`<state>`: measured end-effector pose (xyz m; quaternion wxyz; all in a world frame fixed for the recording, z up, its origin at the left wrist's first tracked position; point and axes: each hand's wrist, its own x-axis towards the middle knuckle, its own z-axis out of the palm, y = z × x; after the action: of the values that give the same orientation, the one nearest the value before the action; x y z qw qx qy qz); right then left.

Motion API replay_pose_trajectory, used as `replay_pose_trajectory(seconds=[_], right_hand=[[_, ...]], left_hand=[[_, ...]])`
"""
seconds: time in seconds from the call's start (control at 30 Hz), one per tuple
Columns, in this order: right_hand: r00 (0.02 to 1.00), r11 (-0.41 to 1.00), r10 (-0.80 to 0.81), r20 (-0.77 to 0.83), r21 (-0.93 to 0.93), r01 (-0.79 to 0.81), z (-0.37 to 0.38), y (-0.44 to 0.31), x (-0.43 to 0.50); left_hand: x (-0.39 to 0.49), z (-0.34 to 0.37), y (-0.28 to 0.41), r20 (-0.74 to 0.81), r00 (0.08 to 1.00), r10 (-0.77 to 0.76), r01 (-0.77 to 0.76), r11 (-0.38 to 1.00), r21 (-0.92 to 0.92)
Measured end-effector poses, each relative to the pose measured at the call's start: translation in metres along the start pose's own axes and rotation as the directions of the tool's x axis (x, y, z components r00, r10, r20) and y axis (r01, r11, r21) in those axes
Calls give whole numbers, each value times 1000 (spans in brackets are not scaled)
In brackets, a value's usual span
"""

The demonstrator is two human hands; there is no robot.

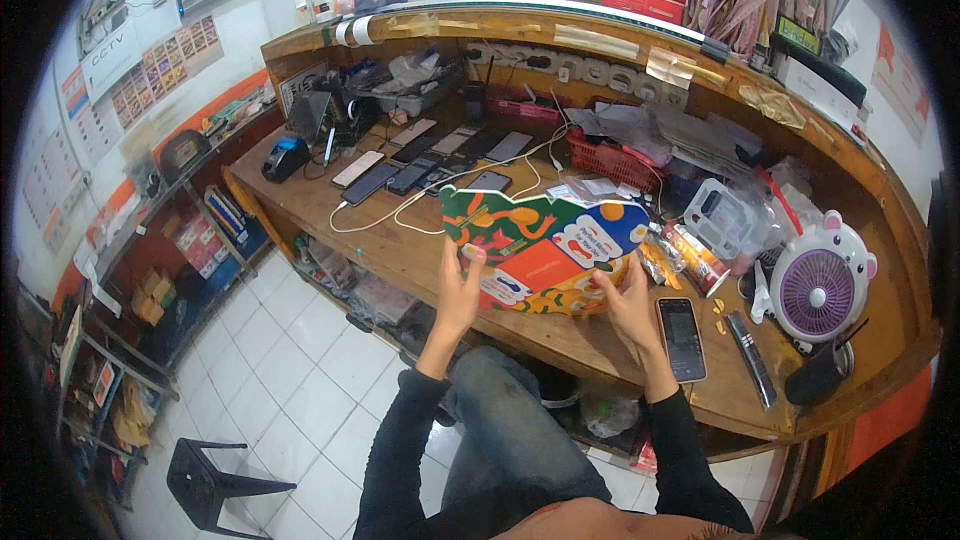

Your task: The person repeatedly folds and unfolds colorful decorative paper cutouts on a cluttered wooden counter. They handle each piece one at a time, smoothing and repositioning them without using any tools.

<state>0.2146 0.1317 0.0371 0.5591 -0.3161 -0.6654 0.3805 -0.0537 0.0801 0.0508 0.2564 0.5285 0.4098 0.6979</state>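
A colourful printed card sheet point(525, 274) is held up in front of me, above the near edge of the wooden desk. It has a green and blue top with a cut, stepped outline and pictures of food. My left hand point(463, 277) grips its lower left side, thumb on the printed face. On the right side my right hand point(624, 298) pinches the sheet the same way. Just right of that hand a smartphone point(681, 341) lies face up. Several more phones, among them a dark one point(369, 184), rest on the desk behind the sheet.
A bear-shaped fan point(819, 296), a black cup point(817, 379) and a snack tube point(697, 259) crowd the desk's right side. White cables point(420, 199) trail past the phones to a red basket point(611, 161). A black stool point(206, 484) stands on the tiled floor.
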Motion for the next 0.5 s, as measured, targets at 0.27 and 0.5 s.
replay_pose_trajectory(seconds=[0.27,0.5], right_hand=[[905,874,-422,47,-242,421,-9,-38,-3],[860,669,-223,459,-569,478,-14,27,-82]], left_hand=[[44,-26,-8,162,975,151,-170,980,107],[-89,-60,-71,192,935,299,-332,543,771]])
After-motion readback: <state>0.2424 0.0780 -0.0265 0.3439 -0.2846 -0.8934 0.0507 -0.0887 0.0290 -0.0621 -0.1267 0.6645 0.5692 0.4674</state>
